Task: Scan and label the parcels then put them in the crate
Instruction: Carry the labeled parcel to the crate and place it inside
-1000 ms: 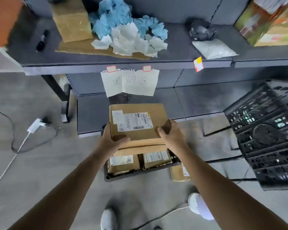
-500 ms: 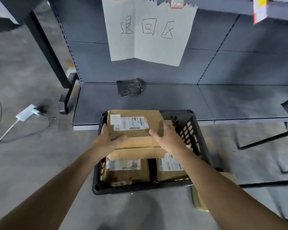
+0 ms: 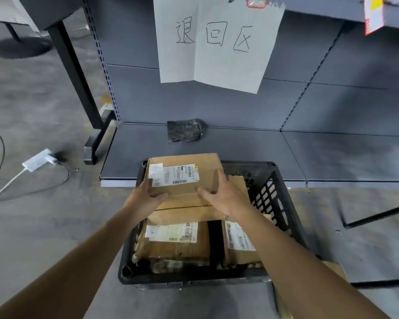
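Moved: since the earlier frame the parcel [image 3: 184, 173] has gone lower, and it is now over the far half of the crate [image 3: 278, 203].
Hands: the left hand [image 3: 145, 199] and right hand [image 3: 226, 196] are apart, each clamped on a near corner of the parcel with the thumb on top.
Parcel: it is straight ahead, its long axis runs left to right, and both hands are equally near.
Crate: it stands on the floor just beside the shelf [image 3: 240, 153]. Two boxes [image 3: 175, 245] fill the near half, and a carton [image 3: 187, 215] seems to lie under the parcel.
Room: the left wall is close, and open room is at the far right, I judge.
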Tool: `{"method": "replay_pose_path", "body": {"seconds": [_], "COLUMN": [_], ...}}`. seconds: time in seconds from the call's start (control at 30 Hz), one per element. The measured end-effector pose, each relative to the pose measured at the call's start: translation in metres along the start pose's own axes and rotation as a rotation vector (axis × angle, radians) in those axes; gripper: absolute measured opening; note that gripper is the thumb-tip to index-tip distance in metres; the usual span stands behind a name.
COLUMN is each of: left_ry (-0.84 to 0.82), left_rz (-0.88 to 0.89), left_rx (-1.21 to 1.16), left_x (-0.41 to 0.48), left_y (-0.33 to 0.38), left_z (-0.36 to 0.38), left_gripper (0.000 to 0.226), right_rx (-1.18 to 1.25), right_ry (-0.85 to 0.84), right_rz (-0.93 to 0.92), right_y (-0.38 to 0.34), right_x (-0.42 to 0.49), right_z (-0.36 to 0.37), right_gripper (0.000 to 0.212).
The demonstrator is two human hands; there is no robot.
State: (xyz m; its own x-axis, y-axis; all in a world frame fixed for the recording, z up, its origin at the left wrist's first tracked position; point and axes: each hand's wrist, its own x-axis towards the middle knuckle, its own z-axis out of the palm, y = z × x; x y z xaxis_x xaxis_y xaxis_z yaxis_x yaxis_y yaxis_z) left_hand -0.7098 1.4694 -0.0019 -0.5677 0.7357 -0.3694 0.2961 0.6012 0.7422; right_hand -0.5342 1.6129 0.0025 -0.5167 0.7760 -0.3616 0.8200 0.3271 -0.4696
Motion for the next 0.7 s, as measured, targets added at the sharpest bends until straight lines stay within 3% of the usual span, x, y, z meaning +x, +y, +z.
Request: {"method": "replay_pose_path", "body": {"seconds": [0.17, 0.27, 0.47, 0.7], "left_ry": [0.011, 0.029, 0.061, 0.105], "left_rz": [-0.013, -0.07, -0.067, 0.129], "left_rx": [0.141, 0.194, 0.27, 0.307], "left_x": [-0.004, -0.005, -0.015, -0.032], "left_y": [0.015, 0.017, 0.024, 0.043], "left_z": [-0.005, -0.008, -0.008, -0.014], "left_gripper": [0.052, 0.066, 0.07, 0.061], "right_rx": [-0.012, 0.02, 0.013, -0.047], "right_ry": [-0.06, -0.066, 0.02, 0.167], "right_rz": [0.028, 0.01, -0.02, -0.06], "right_y": [-0.004, -0.004, -0.009, -0.013], "right_x": [-0.002, -0.005, -0.016, -0.042], "right_z": [-0.012, -0.016, -0.018, -0.035], "right_gripper": [0.103, 0.101, 0.094, 0.085]}}
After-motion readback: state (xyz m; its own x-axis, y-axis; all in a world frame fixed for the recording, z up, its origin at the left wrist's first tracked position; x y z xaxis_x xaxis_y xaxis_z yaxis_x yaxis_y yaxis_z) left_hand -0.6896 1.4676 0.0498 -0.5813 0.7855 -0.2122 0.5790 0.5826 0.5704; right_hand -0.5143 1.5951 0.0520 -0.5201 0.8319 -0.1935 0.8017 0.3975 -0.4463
